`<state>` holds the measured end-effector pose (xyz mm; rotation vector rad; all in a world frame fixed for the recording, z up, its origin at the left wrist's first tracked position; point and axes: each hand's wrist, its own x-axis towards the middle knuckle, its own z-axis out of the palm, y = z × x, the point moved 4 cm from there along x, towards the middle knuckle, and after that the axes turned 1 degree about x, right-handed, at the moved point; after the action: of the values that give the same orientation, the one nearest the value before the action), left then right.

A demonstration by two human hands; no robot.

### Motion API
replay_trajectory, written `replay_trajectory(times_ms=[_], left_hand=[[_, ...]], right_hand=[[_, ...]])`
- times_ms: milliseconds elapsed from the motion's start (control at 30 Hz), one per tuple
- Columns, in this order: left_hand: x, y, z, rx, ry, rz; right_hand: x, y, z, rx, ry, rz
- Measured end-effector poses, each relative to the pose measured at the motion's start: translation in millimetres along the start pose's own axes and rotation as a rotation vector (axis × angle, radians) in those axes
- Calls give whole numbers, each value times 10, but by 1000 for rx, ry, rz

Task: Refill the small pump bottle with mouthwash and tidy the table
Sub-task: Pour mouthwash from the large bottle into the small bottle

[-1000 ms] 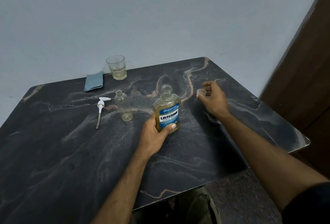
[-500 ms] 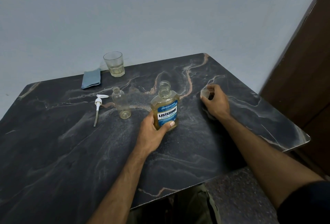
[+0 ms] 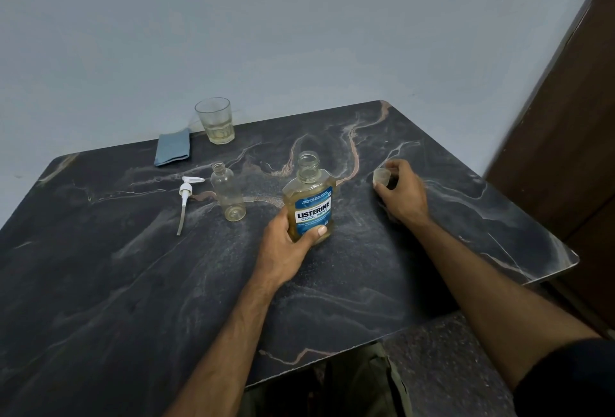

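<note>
The mouthwash bottle [image 3: 310, 198], amber liquid with a blue label, stands uncapped on the dark marble table [image 3: 133, 283]. My left hand [image 3: 286, 247] is shut around its lower part. My right hand [image 3: 401, 193] rests on the table to the right and holds the clear cap [image 3: 381, 176] at its fingertips. The small clear bottle [image 3: 229, 192] stands open and nearly empty left of the mouthwash bottle. Its white pump head [image 3: 185, 198] with the dip tube lies flat on the table further left.
A drinking glass [image 3: 215, 120] with a little pale liquid stands at the back edge by the wall. A folded blue cloth [image 3: 173, 151] lies beside it. A brown door [image 3: 572, 137] is at the right, past the table's right edge.
My right hand has lowered to the table with the cap. My left hand has kept its hold on the mouthwash bottle, which stays upright.
</note>
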<state>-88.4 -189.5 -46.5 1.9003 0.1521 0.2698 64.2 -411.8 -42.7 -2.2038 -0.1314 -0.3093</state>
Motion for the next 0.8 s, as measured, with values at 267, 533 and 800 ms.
replay_trajectory(times_ms=[267,533,800], left_hand=[[-7,27,-6,-15,-12,8],[-72,105,-34,-57,-2,75],[-287,46,-245,-215,75,138]], right_hand=[[-188,-129,-114,113,7,24],[-887,-620,-93,388,-127,-122],[-1095,-873,56,488,-454,-115]])
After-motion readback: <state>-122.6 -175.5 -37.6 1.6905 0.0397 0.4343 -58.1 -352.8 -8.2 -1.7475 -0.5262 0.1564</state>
